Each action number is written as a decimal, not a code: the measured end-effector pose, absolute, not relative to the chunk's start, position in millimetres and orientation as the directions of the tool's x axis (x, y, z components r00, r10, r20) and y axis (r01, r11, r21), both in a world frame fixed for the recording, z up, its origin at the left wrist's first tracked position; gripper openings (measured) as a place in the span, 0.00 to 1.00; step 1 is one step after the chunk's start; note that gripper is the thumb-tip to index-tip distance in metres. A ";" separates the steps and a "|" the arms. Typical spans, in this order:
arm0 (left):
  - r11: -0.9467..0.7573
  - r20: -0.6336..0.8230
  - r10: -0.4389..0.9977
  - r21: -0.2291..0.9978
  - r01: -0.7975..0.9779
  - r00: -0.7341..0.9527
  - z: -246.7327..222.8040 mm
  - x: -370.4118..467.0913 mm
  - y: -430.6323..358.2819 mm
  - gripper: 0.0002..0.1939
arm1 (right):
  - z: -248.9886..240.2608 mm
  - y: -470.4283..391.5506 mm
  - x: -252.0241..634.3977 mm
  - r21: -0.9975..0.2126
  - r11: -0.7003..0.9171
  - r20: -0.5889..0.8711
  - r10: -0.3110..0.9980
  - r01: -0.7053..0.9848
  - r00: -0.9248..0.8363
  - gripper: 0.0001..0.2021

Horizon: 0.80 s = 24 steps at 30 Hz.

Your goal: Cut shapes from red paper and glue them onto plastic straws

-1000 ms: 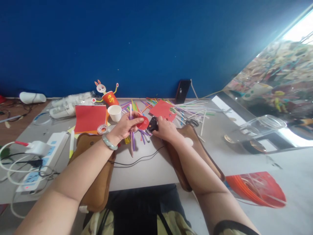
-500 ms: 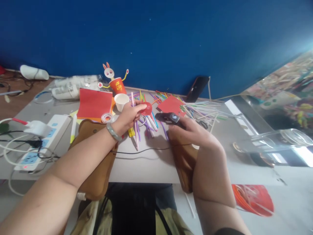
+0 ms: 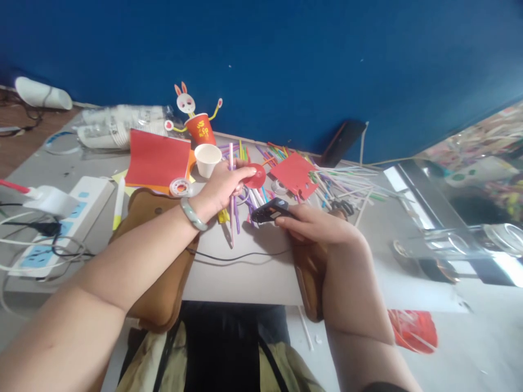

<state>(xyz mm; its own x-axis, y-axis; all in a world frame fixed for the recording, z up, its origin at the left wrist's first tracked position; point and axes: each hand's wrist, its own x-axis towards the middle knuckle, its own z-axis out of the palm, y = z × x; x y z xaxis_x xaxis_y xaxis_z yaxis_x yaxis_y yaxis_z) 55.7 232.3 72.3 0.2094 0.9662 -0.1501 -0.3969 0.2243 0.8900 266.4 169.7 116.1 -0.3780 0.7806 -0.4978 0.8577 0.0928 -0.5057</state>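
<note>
My left hand (image 3: 223, 188) pinches a round red paper piece (image 3: 256, 176) between thumb and finger. A pale pink straw (image 3: 231, 223) stands upright within the same hand's grip, beside a purple one. To the right, my right hand (image 3: 304, 220) is closed on a black stapler-like tool (image 3: 272, 210), whose front end points left, just below the red piece and apart from it. Behind my left hand sits a white paper cup (image 3: 207, 159). A red sheet with cut-outs (image 3: 295, 174) lies on the straws beyond my right hand.
A red cup with a rabbit figure (image 3: 201, 129) stands at the back. Red paper (image 3: 158, 159), a tape roll (image 3: 180, 188) and a power strip (image 3: 61, 231) are on the left. A dark phone (image 3: 343, 142) leans on the wall; a clear jar (image 3: 453, 242) is at the right.
The black tool has tilted and moved lower, away from the red piece. My left hand still holds the piece, now slightly further right in view. The camera view has shifted a little.
</note>
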 end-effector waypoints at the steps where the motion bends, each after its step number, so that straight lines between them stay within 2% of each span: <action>1: 0.229 -0.153 0.965 0.890 -0.394 0.215 72.2 55.8 232.5 0.11 | 115.7 170.8 266.1 -0.512 0.090 -0.503 0.774 0.854 -0.384 0.23; 7: 0.236 -0.157 0.962 0.888 -0.395 0.223 73.7 56.6 232.3 0.10 | 107.6 177.3 267.0 -0.568 0.106 -0.500 0.743 0.816 -0.445 0.24; 24: 0.255 -0.169 0.955 0.884 -0.391 0.242 75.0 56.2 231.4 0.10 | 104.7 180.7 265.0 -0.543 0.128 -0.533 0.711 0.830 -0.458 0.24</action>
<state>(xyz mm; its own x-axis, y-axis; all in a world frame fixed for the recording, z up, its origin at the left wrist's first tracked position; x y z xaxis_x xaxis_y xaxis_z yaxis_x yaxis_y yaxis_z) 56.2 231.4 75.0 0.2420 0.9555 -0.1689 -0.3907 0.2553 0.8844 265.0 180.7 104.7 -0.4581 0.7114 -0.5330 0.8300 0.1276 -0.5430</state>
